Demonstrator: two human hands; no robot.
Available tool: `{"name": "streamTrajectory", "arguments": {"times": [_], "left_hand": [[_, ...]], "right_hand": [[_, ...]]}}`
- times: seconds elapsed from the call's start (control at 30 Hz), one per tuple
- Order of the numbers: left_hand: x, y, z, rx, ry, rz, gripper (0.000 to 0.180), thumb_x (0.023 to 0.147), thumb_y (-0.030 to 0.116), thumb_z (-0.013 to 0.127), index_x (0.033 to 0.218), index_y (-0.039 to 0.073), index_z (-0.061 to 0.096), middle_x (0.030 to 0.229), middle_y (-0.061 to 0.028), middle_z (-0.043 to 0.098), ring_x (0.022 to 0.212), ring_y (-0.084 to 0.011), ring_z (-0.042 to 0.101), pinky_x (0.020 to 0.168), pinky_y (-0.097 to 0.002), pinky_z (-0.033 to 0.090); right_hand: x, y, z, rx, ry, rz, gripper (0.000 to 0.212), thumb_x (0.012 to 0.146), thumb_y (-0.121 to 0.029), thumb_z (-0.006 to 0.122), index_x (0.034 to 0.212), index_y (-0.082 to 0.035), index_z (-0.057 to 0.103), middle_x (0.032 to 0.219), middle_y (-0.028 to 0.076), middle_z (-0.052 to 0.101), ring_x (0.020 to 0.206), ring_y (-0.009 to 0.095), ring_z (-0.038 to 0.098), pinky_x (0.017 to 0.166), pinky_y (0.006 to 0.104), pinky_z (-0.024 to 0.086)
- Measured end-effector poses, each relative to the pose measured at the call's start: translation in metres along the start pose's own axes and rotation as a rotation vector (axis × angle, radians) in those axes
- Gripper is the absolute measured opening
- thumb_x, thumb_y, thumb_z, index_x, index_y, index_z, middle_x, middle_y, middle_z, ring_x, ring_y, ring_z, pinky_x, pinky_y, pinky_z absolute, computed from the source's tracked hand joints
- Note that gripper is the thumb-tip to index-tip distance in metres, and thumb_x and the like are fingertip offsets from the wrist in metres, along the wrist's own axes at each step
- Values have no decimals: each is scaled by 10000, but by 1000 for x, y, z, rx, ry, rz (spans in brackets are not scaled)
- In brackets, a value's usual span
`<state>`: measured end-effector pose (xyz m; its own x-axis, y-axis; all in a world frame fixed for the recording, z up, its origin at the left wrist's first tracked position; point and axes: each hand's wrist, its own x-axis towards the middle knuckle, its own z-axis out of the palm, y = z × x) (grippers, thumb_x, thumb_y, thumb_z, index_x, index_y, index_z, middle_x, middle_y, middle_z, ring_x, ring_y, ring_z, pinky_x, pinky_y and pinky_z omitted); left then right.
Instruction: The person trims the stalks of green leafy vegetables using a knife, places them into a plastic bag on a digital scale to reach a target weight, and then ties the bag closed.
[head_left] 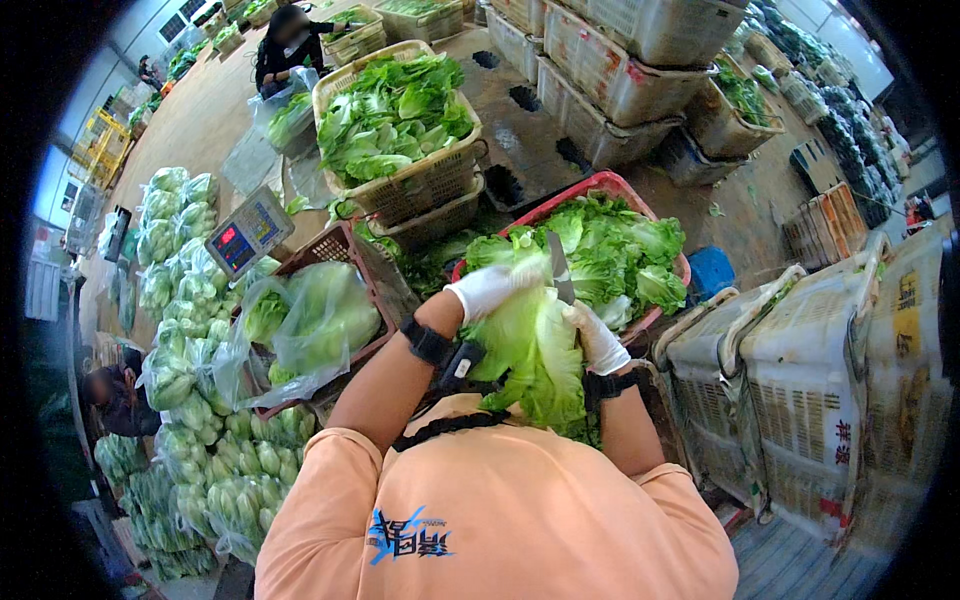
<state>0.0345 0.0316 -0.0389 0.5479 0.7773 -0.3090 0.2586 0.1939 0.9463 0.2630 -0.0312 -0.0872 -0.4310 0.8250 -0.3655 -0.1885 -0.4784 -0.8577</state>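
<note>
A head of leafy green lettuce (532, 350) is held in front of my chest. My left hand (495, 288), in a white glove, grips it from the left; its fingers are smeared by motion. On the lettuce's right side is my right hand (598, 342), also gloved, closed round a knife (559, 265). The blade points up and away, and the handle is mostly hidden. Just beyond both hands, a red crate (652, 315) is heaped with loose lettuce (615, 245).
Left stands a brown crate (365, 270) with bagged lettuce (325, 325), beside a digital scale (250, 235). Bagged vegetables (190, 390) pile up farther left. A full cream crate (425, 195) stands ahead. Stacked crates (630, 75) and upright baskets (800, 400) flank the right. A person (290, 55) sits beyond.
</note>
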Motion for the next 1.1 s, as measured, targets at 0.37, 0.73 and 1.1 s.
{"name": "streamTrajectory", "arguments": {"times": [0.37,0.73,1.1], "left_hand": [[-12,-13,20,-191,-42,41,864,805,431,694,1424,-3,275,1389,-133,421,1265,-255,417,1072,-341,304],[-44,-15,20,-951,-190,5,747,767,351,721,1368,66,380,1289,-116,526,1177,-262,522,1014,-422,405],[-47,3,35,-749,-43,32,705,753,276,728,1338,54,402,1227,-88,556,1114,-213,551,970,-365,433]], "right_hand": [[-12,-31,39,28,351,-227,455,884,-354,620,1159,6,576,1012,30,614,886,123,574,785,247,456],[-4,-70,56,-1232,446,-698,229,701,-69,657,928,-93,645,892,114,633,741,306,627,634,388,508],[-11,-51,62,-1309,624,-663,260,695,-14,642,939,-102,626,815,84,593,776,298,601,624,399,479]]}}
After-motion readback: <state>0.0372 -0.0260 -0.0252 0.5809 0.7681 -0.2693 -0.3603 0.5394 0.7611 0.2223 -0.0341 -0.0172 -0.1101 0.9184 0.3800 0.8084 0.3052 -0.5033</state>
